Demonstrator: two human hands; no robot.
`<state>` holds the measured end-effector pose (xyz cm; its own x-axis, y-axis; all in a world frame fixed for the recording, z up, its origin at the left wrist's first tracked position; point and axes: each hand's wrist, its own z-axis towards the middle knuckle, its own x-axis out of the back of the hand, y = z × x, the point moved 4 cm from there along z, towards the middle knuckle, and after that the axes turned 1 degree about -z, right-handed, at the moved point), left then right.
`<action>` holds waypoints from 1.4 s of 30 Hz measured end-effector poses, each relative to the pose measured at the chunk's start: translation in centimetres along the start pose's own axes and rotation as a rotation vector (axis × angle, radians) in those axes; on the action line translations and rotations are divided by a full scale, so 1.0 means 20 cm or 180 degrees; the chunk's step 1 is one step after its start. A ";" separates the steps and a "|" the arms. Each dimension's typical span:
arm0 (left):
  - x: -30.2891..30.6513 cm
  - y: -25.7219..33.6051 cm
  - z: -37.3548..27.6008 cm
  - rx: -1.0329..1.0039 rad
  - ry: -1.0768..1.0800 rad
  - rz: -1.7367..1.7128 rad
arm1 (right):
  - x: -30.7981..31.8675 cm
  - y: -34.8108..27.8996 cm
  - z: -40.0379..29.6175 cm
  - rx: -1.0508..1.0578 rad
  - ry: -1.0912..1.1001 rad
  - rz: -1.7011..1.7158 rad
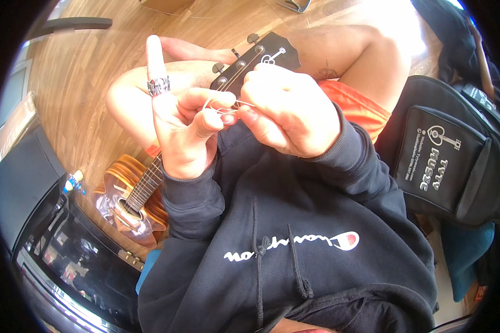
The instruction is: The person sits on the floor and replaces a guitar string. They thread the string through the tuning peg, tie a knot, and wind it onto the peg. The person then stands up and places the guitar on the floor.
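Note:
My left hand (183, 129) pinches a small tangle of thin pale string (221, 111), perhaps guitar string, between thumb and fingers; one ringed finger points straight out. My right hand (289, 112) meets it fingertip to fingertip, gripping the string's other side. Right behind both hands is the black headstock (281, 48) of an acoustic guitar, printed with a white key design. Tuning pegs (218, 68) line its visible edge, and some strings run along it. The neck (146, 183) passes behind my left hand to the glossy brown body (150, 233) at lower left.
A black gig bag (437, 166) bearing writing lies on my right. Glossy black furniture (87, 258), possibly a piano, stands on my left, near a small white-and-blue item (73, 182). A dark clamp-like tool (296, 6) lies on the wooden floor (233, 25) ahead.

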<state>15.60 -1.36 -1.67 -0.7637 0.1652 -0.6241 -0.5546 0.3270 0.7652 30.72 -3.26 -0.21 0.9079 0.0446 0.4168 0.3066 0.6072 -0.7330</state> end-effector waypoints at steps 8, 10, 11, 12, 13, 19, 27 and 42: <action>-0.02 0.00 0.01 -0.0521 0.0101 0.0476 | -0.02 0.00 0.00 -0.0246 -0.0153 -0.0235; -0.02 0.03 0.01 -0.0600 -0.0074 0.0918 | -0.02 -0.01 0.00 -0.0267 -0.0295 -0.0441; -0.03 0.04 0.01 -0.0536 0.0125 0.1196 | -0.02 -0.01 0.01 -0.0276 -0.0374 -0.0544; -0.07 0.05 0.00 -0.0478 0.0328 0.1475 | -0.03 -0.01 0.01 -0.0276 -0.0453 -0.0644; -0.08 0.06 0.00 -0.0418 0.0531 0.1754 | -0.04 -0.02 0.01 -0.0296 -0.0432 -0.0651; -0.01 0.07 0.01 -0.0666 -0.0296 0.1099 | -0.05 -0.08 0.03 -0.0483 -0.0601 -0.0779; 0.02 -0.06 0.02 -0.0400 0.0186 0.1216 | -0.12 0.06 0.00 -0.1119 -0.1109 -0.0129; -0.02 -0.04 0.09 -0.0623 -0.0059 0.2110 | 0.02 0.03 0.01 -0.1153 -0.0514 0.0087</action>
<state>16.91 -0.03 -2.26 -0.9573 0.2888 -0.0159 -0.0233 -0.0223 0.9995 31.16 -2.61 -0.40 0.8694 0.1988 0.4525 0.3901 0.2862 -0.8752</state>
